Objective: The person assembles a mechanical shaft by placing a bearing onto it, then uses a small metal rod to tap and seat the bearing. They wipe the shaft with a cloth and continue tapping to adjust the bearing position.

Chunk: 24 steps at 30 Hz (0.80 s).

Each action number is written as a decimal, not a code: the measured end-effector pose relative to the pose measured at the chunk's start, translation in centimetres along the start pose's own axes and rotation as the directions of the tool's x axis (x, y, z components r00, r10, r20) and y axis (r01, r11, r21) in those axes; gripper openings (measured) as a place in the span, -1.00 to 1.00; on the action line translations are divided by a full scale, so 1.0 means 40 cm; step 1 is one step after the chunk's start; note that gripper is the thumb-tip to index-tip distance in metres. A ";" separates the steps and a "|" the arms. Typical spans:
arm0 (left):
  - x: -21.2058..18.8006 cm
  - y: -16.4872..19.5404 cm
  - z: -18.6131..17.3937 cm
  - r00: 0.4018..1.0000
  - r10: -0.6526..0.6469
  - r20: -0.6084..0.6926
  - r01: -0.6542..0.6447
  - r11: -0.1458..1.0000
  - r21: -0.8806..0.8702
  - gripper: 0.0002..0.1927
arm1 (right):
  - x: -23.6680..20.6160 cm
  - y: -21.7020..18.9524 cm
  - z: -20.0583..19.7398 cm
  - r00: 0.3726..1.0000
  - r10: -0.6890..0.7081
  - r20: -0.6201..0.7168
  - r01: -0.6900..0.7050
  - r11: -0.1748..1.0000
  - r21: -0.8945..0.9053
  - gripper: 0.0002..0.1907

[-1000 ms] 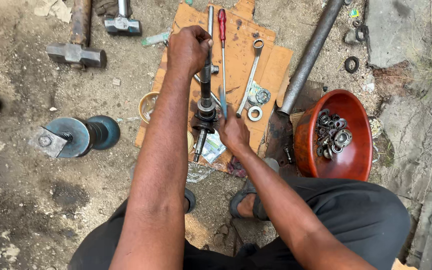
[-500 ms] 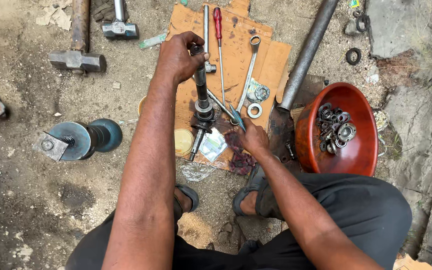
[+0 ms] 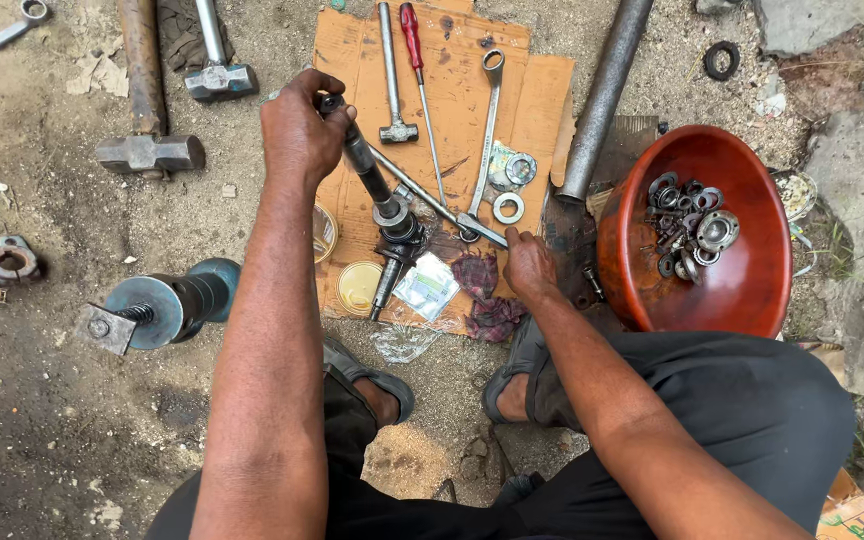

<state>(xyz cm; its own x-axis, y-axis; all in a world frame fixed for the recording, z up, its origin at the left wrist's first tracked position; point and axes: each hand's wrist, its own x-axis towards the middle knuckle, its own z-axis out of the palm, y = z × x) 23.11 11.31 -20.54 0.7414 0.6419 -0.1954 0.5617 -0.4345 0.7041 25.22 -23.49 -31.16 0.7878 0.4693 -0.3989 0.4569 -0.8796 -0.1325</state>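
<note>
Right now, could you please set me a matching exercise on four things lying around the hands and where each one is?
Things:
1. shaft
2. red bowl
3. screwdriver
4. rag

Places or states:
A. on the cardboard, far edge, red handle
B. just beside the right hand
C. gripped at its top by the left hand
D. holds metal rings and bearings

Pairs: 1-C, 2-D, 3-A, 4-B

A red-orange bowl (image 3: 742,290) sits at three o'clock, tan cardboard (image 3: 452,75) at twelve with a red-handled screwdriver (image 3: 411,30). A maroon rag (image 3: 485,295) lies centre; a teal and grey hub (image 3: 167,305) at nine.
</note>
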 end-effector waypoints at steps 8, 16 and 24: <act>-0.022 0.034 0.034 0.995 0.099 -0.030 -0.097 0.994 0.047 -0.69 | 0.019 -0.218 -0.009 0.957 0.175 0.230 -0.284 0.715 0.638 -0.31; -0.053 0.065 0.055 0.995 0.092 -0.049 -0.086 0.989 0.118 -0.69 | -0.078 -0.423 0.120 0.711 0.205 0.673 -0.683 -0.028 0.730 -0.50; -0.046 0.062 0.045 0.986 0.168 -0.025 -0.165 0.983 0.082 -0.68 | -0.024 -0.441 0.137 0.665 0.181 0.724 -0.688 -0.228 0.689 -0.78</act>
<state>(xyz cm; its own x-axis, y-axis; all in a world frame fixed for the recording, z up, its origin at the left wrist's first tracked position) 23.82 7.91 -19.67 0.8159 0.5754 -0.0575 0.4596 -0.5850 0.6683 14.13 -8.85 -33.42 0.3073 0.0966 -0.9467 -0.9309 -0.1759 -0.3201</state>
